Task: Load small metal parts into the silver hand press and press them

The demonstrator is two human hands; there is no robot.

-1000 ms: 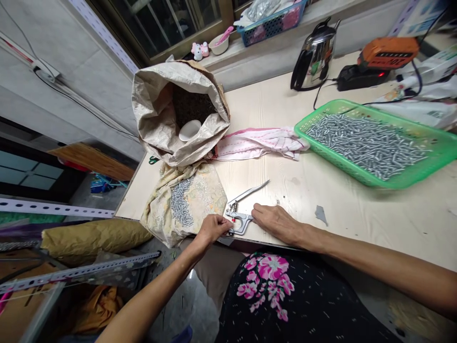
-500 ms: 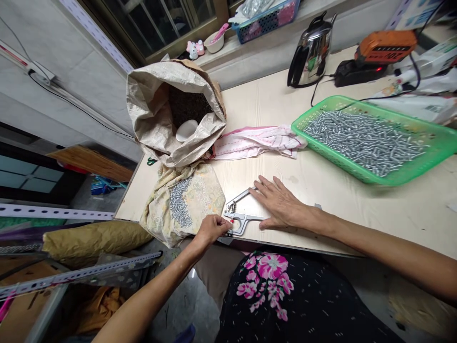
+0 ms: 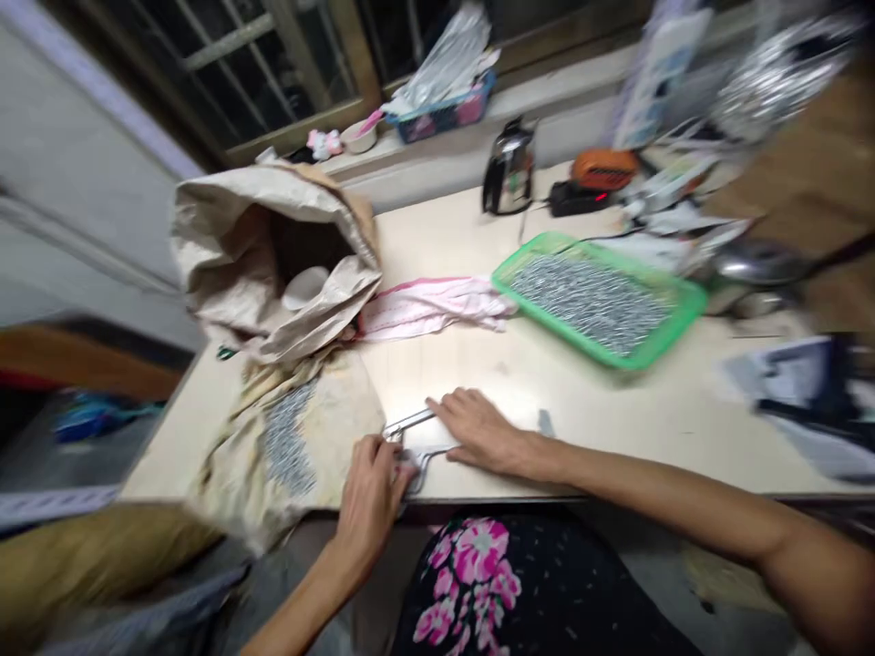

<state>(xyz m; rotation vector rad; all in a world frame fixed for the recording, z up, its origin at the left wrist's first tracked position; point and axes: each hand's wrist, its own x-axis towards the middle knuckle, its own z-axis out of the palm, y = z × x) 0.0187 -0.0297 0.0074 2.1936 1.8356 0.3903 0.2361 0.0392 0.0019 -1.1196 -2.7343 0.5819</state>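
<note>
A metal plier-like press tool (image 3: 410, 435) lies at the table's near edge. My right hand (image 3: 478, 430) lies on its handles, fingers curled down over them. My left hand (image 3: 373, 492) is closed at the tool's head, pinching something too small to make out. Just left of it a pale cloth (image 3: 293, 437) holds a heap of small metal pieces (image 3: 283, 437). The whole picture is smeared by head motion.
A crumpled paper sack (image 3: 266, 255) with a white bowl inside stands at the back left. A pink cloth (image 3: 430, 305) lies mid-table. A green basket (image 3: 598, 301) full of metal pieces sits to the right. A kettle (image 3: 507, 169) and an orange device (image 3: 602, 169) are behind.
The camera swung up and right, blurring the view. My right hand went from flat with spread fingers to curled over the tool's handles. My left hand stays closed at the tool's head.
</note>
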